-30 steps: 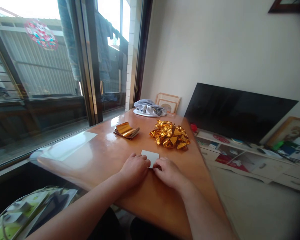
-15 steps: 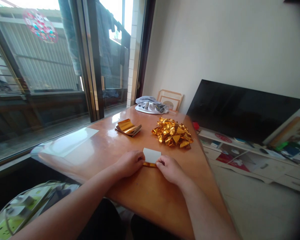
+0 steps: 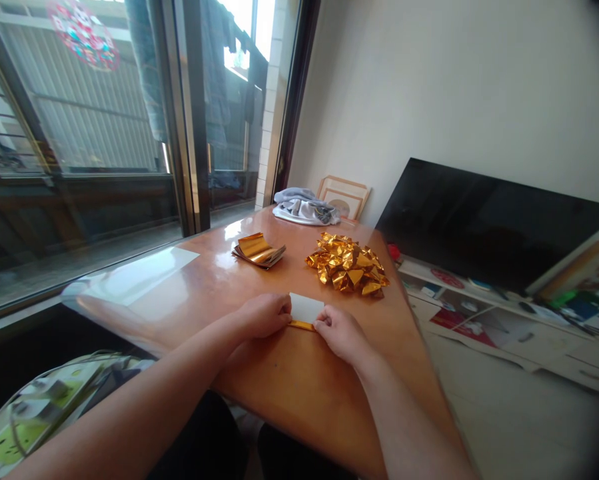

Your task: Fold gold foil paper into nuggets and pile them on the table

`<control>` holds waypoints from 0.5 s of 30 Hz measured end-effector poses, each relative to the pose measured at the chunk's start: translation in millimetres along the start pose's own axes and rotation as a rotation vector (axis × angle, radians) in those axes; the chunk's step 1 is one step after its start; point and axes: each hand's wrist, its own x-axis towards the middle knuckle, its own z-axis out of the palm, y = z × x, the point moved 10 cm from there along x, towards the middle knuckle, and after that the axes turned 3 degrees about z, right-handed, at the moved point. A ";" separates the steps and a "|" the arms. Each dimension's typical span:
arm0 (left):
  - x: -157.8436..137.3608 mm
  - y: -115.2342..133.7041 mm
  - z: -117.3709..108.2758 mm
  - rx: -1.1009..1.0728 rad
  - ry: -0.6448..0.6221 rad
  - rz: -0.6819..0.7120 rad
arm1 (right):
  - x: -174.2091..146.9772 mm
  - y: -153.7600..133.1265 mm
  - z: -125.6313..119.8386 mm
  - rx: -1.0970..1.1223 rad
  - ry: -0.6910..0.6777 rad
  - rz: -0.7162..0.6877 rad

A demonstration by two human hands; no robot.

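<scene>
A sheet of gold foil paper (image 3: 306, 307) lies pale side up on the table, its near edge turned over into a narrow gold strip. My left hand (image 3: 268, 315) pinches the left end of that strip, fingers closed. At the right end, my right hand (image 3: 338, 331) grips it between thumb and curled fingers. Beyond the left hand sits a stack of gold foil sheets (image 3: 259, 251), curling at the edges. A heap of folded gold foil pieces (image 3: 348, 267) rests beyond the right hand.
The glossy wooden table (image 3: 289, 380) runs away toward the wall. Folded clothes (image 3: 305, 207) lie at its far end, near leaning picture frames (image 3: 346, 195). A television (image 3: 494, 227) stands to the right. Power strips with cables (image 3: 34, 413) are at the lower left.
The turned-over gold strip at the sheet's near edge looks slightly narrower. Both hands keep their hold at its ends. The whole view has shifted slightly.
</scene>
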 end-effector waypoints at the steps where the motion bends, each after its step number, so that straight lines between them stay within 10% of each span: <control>1: -0.4 0.7 0.1 0.003 0.000 0.001 | 0.4 0.6 0.2 -0.003 -0.001 0.006; 15: -14.7 29.6 -12.1 0.193 0.135 0.076 | 1.2 -1.9 1.3 -0.055 -0.008 0.010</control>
